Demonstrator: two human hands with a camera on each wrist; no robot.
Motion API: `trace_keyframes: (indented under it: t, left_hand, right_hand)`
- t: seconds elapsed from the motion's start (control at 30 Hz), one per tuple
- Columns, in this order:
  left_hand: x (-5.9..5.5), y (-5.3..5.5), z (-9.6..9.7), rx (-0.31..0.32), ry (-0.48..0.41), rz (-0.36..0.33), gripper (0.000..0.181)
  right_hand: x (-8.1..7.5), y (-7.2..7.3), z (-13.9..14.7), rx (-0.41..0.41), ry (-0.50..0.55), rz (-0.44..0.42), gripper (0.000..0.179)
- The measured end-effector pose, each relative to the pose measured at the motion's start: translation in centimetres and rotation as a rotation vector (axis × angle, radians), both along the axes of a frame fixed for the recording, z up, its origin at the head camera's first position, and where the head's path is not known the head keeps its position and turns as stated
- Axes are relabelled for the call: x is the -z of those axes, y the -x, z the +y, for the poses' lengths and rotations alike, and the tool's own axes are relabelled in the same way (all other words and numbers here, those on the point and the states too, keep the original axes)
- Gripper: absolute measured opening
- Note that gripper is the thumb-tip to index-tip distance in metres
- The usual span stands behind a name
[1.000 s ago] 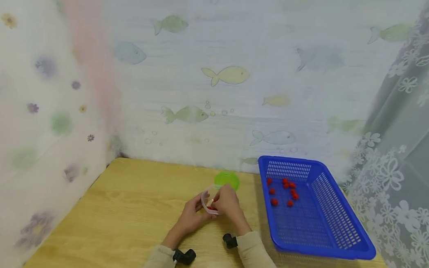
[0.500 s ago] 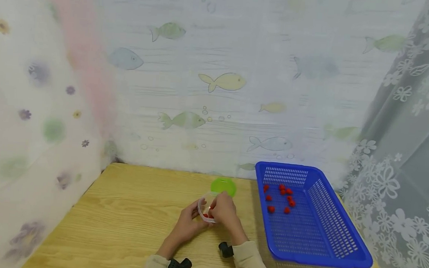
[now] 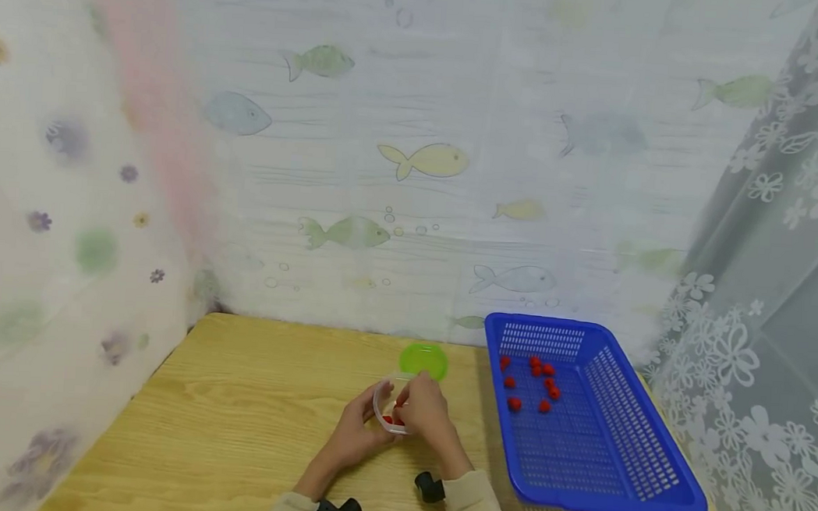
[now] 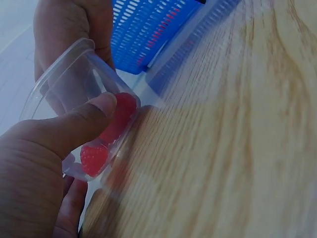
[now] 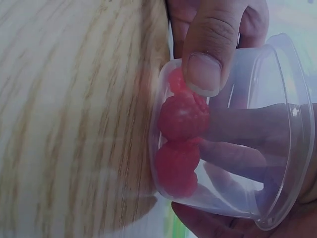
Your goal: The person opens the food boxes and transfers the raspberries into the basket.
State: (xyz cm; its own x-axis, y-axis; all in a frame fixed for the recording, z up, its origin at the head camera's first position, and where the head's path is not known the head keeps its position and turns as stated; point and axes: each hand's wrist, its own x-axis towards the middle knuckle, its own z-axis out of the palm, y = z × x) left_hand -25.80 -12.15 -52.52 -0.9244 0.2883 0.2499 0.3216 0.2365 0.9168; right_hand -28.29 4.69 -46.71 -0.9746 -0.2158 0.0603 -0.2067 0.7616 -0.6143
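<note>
The left hand (image 3: 359,434) holds the clear plastic cup (image 5: 233,104), thumb and fingers round its wall, just as a second ago. The right hand (image 3: 429,409) also keeps its fingers inside the cup, against the raspberries (image 5: 183,119) at the bottom; whether it pinches one I cannot tell. The head view has tipped upward, so the worktop (image 3: 267,387) sits lower. Behind the cup, the green lid (image 3: 424,360) lies unmoved, as do the berries in the blue basket (image 3: 587,454).

Hung with pale fish-printed sheeting (image 3: 446,226) at twelve o'clock, white floral lace (image 3: 735,355) at three, flower-printed white covering (image 3: 70,282) at nine.
</note>
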Motion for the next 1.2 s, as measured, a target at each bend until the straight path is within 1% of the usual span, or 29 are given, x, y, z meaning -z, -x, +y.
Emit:
trace_keyframes:
  t: [0.1,0.23,0.4,0.53,0.73,0.8,0.93,1.1,1.2]
  left_hand:
    - [-0.1,0.0,0.0,0.010,-0.018,-0.008,0.087]
    - [-0.2,-0.2,-0.1,-0.002,-0.029,-0.007,0.087]
    - [-0.2,-0.2,-0.5,-0.002,-0.025,-0.010,0.087]
    - [-0.2,0.0,-0.4,0.010,-0.031,-0.016,0.087]
    - [0.0,0.0,0.0,0.021,-0.035,0.012,0.085]
    - [0.0,-0.1,0.0,0.019,-0.035,0.021,0.085]
    - [-0.1,0.1,0.1,0.021,-0.023,0.034,0.085]
    - [-0.1,0.1,0.2,0.019,-0.011,0.020,0.085]
    - [-0.1,0.0,0.3,0.012,-0.029,-0.013,0.087]
  right_hand:
    - [-0.1,-0.2,0.1,-0.003,0.017,0.019,0.010]
    - [0.0,-0.4,-0.1,-0.003,0.042,0.002,0.008]
    - [0.3,-0.3,-0.4,0.002,0.039,-0.010,0.007]
    - [0.4,-0.3,-0.2,0.002,0.039,0.020,0.009]
    - [0.4,-0.4,0.3,0.000,0.064,0.060,0.009]
    - [0.6,-0.5,0.4,0.002,0.069,0.057,0.010]
    - [0.6,-0.6,0.6,0.003,0.072,0.054,0.011]
    - [0.7,-0.7,0.8,-0.023,0.120,0.064,0.010]
    - [0.9,-0.7,0.9,-0.030,0.139,0.064,0.010]
